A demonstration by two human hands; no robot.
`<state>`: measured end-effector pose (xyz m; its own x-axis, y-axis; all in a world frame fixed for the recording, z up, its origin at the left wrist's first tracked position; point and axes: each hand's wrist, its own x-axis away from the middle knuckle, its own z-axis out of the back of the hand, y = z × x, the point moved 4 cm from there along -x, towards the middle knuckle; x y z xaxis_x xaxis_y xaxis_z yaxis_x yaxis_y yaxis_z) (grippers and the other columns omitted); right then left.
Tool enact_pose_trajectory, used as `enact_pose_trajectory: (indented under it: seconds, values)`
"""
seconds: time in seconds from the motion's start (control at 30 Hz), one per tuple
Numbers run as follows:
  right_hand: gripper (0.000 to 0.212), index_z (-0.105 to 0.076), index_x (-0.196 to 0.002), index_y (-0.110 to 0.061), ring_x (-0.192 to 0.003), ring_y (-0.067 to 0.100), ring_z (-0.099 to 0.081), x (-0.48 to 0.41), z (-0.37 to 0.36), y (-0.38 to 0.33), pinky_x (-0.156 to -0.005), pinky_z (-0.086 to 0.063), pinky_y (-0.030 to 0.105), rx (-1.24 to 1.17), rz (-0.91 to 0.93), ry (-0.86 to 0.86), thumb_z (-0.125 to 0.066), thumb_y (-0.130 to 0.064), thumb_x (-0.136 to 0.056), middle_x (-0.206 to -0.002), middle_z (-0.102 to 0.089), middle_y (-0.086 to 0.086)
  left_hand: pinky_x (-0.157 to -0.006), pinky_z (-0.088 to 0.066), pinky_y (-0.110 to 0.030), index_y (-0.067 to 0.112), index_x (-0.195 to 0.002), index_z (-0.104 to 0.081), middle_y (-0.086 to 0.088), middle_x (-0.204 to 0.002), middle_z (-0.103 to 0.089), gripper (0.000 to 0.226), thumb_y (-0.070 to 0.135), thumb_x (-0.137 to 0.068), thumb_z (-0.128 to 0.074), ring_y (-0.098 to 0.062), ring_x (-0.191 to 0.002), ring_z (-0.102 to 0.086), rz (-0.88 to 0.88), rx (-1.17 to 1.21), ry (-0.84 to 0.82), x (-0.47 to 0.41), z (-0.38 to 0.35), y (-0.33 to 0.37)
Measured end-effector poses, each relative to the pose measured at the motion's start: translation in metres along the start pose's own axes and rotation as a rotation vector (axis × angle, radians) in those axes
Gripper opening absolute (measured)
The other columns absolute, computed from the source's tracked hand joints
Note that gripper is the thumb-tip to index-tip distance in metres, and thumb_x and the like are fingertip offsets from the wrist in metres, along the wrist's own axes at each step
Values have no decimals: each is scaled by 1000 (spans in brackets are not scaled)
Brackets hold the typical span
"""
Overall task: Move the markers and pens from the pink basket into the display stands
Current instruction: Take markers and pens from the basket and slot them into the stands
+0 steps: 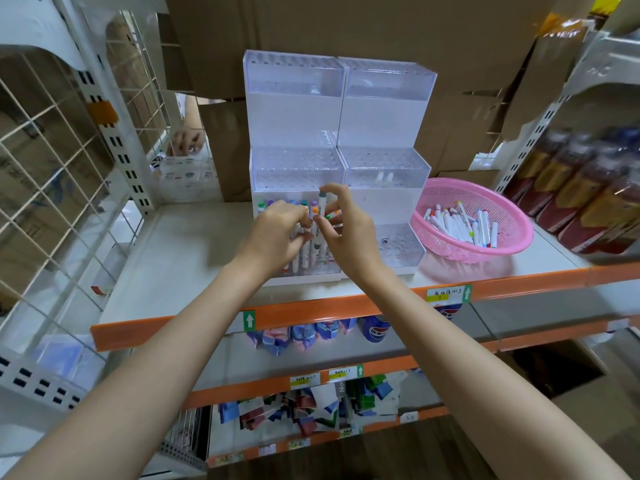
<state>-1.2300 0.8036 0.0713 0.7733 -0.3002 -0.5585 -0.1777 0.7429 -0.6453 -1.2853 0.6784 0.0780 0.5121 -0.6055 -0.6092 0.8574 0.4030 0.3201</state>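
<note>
Shelf (180,271), top level: two clear tiered display stands stood side by side, touching. Pink basket (460,192) sat just to the right of the right stand (384,112), on the same shelf.

Left stand (294,109), bottom tier: a row of markers (277,203) stood upright in the holes, coloured caps up. Mid and top tiers showed bare holes. Right stand, mid tier: two small white items (385,178), type not clear. Its bottom tier held no visible markers.

Left hand (277,230): positioned in front of the left stand's bottom tier, fingers curled round a bundle of white-bodied markers (300,249), approx. upright.

Right hand (346,233): just beside the left hand, at the seam between the two stands. Thumb and fingers pinched one grey-capped marker (322,202), held upright, cap above the standing row. Whether its lower end sat in a hole could not be told; the left hand's fingers blocked the view.

Basket contents: a loose pile of white markers (460,225) w/ assorted cap colours, lying flat.

Surroundings: cardboard boxes (346,29) behind and above the stands; wire grid panel (52,150) at left; blurred bottles (571,188) at right; another person's hand (187,142) behind the grid.
</note>
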Motion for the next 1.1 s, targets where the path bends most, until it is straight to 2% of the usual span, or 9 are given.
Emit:
enact_pose_trajectory:
  seconds: [0.17, 0.3, 0.43, 0.57, 0.7, 0.77, 0.87, 1.0, 1.1]
  values:
    - [30, -50, -118, -14, -65, 15, -65, 6, -1, 1, -61, -54, 37, -8, -10, -46, -63, -13, -91, -82, -60, -6, -68, -46, -37, 4, -81, -62, -12, -82, -62, 21, 3, -69, -79, -31, -80, -56, -50, -71, -3, 5, -1, 4]
    - [25, -50, -115, -12, -67, 16, -64, 7, 0, 1, -62, -54, 38, 3, -5, -61, -61, -14, -92, -81, -59, -5, -74, -48, -39, 4, -91, -68, -12, -88, -62, 23, 3, -70, -78, -31, -84, -56, -50, -70, 24, 10, 1, -3]
    - [25, -47, -111, -11, -69, 23, -64, 4, -2, 2, -62, -53, 38, 45, 14, -65, -62, -14, -92, -80, -59, -1, -77, -43, -33, 6, -99, -72, -10, -90, -61, 29, 2, -71, -77, -29, -86, -55, -27, -38, 42, 15, 4, -8]
    - [27, -44, -109, -7, -66, 34, -59, 8, -7, 9, -61, -51, 45, 149, 52, -124, -63, -10, -90, -74, -59, 10, -78, -44, -32, 6, -103, -72, -10, -91, -61, 30, 1, -73, -76, -27, -88, -55, -26, -35, 51, 17, 4, -8]
    - [39, -31, -109, -23, -68, 36, -59, 17, -16, 15, -60, -50, 46, 210, 89, -167, -63, -10, -89, -76, -59, 9, -79, -43, -31, 5, -104, -71, -9, -93, -61, 30, 0, -74, -74, -27, -88, -55, -25, -43, 58, 20, 3, -6]
    - [38, -31, -107, -23, -67, 36, -58, 17, -17, 15, -60, -50, 46, 201, 93, -166, -62, -9, -89, -76, -60, 10, -80, -42, -30, 5, -104, -71, -10, -93, -61, 30, 0, -75, -74, -27, -89, -55, -25, -51, 57, 20, 3, -5]
    - [33, -39, -112, -14, -64, 34, -54, 15, -16, 14, -60, -50, 46, 200, 96, -187, -61, -7, -89, -74, -58, 9, -80, -40, -28, 5, -104, -71, -10, -92, -61, 30, 1, -75, -75, -26, -89, -54, -23, -58, 56, 19, 2, -5]
    - [48, -29, -114, -26, -64, 31, -55, 13, -14, 11, -58, -50, 42, 245, 136, -209, -64, -8, -88, -74, -60, 9, -80, -46, -36, 4, -106, -70, -10, -93, -60, 30, 4, -77, -74, -27, -89, -55, -17, -74, 42, 20, 3, -3]
    - [29, -45, -109, -17, -66, 32, -60, 10, -8, 8, -57, -52, 43, 238, 188, -170, -65, -13, -88, -81, -62, 9, -80, -46, -37, 4, -106, -69, -10, -93, -60, 27, 8, -79, -73, -28, -89, -55, -22, -88, 38, 20, 5, -1]
